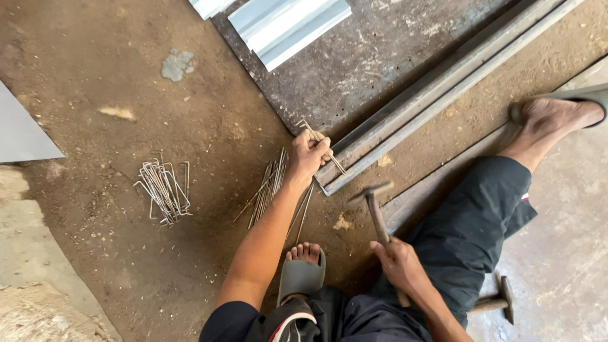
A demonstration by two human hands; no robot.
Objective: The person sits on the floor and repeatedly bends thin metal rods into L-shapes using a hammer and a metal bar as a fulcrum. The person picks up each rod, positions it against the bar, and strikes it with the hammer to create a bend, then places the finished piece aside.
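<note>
The left hand [308, 154] is curled tight around a thin metal rod [322, 147], gripping it near its middle so that both ends stick out of the fist; the rod's long axis runs on a diagonal, from upper left above the knuckles to lower right, where its free end lies across the near end of the angle-iron bar [437, 95]; that bar itself stretches away to the upper right over the dirt floor [95, 76].

The right hand [398, 265] is wrapped shut on the wooden handle of a hammer [378, 212]; the hammer head sits raised, just to the lower right of the rod's free end and apart from it, with the handle pointing back toward the person's body; so the rod lies up and to the left of the hammer head, and the right hand is the farther of the 2 from it.

Just beside the left wrist lies a loose bundle of straight rods [269, 183]; well apart to the left sits a heap of bent rods [163, 190]; a 2nd hammer [497, 301] rests on the floor by the right leg.
</note>
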